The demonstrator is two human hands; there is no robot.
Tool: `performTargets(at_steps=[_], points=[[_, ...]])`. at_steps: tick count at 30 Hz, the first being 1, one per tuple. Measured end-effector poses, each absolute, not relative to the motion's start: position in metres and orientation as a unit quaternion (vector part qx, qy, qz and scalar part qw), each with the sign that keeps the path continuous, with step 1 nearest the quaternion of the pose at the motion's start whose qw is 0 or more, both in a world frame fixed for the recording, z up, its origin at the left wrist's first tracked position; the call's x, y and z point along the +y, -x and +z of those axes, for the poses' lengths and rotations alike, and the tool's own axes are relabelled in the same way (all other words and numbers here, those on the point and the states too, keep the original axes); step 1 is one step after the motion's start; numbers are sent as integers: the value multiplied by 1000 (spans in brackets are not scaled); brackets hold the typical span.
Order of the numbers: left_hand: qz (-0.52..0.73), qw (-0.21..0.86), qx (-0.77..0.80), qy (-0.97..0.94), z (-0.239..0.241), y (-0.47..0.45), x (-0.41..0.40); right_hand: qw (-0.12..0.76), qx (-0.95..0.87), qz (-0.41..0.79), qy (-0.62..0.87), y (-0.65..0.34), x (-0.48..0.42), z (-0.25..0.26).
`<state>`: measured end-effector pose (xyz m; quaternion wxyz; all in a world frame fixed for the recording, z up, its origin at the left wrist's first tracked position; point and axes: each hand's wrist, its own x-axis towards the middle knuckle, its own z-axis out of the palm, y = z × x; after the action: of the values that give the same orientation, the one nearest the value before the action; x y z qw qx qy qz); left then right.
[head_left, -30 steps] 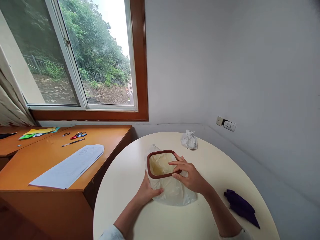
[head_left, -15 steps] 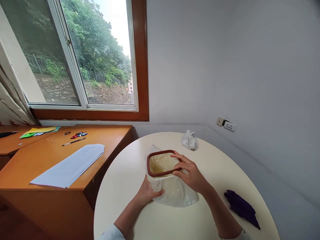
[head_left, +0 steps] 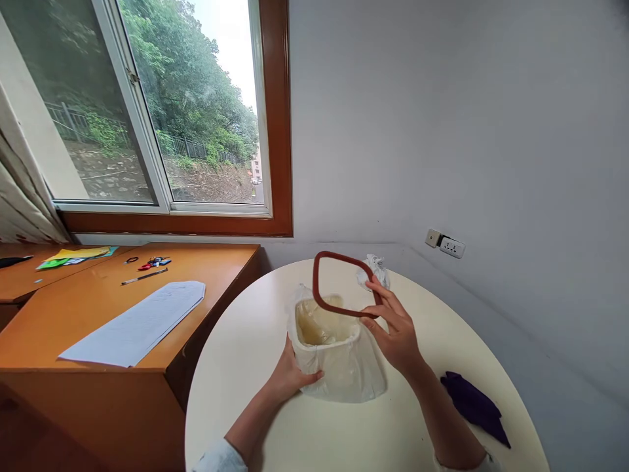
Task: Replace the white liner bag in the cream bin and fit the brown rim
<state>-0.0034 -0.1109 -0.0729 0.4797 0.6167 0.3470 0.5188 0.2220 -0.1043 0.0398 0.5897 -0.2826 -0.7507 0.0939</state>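
A small cream bin (head_left: 328, 357) lined with a clear plastic bag stands on the round cream table (head_left: 246, 367). My left hand (head_left: 291, 377) grips the bin's near left side, fingers wrapped on the bag. My right hand (head_left: 397, 331) holds a brown rectangular rim ring (head_left: 343, 283) by its right side, lifted and tilted above the bin's opening. The bag's edge is folded over the bin's top.
A crumpled white bag (head_left: 374, 270) lies at the table's far side, a dark purple cloth (head_left: 474, 406) at the right. An orange desk (head_left: 98, 328) to the left carries papers (head_left: 140, 321), a pen and scissors. A wall socket (head_left: 451, 247) sits on the right wall.
My right hand has lifted the brown ring off the bin's top and raised it up and to the right. My left hand has stayed on the bin.
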Motion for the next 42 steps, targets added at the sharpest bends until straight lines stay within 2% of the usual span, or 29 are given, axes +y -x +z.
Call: performTargets(at_steps=[5,29,42], points=[[511,444,388,-626,-78,8,-106,625,-716,51,307,-244,-103,41],[521,380,462,-609,-77,8,-106,657,-618,-84,424,-290,-98,24],[536,411,448,-586,-71,6,-108,658,-600,-108,442,-294,-96,21]])
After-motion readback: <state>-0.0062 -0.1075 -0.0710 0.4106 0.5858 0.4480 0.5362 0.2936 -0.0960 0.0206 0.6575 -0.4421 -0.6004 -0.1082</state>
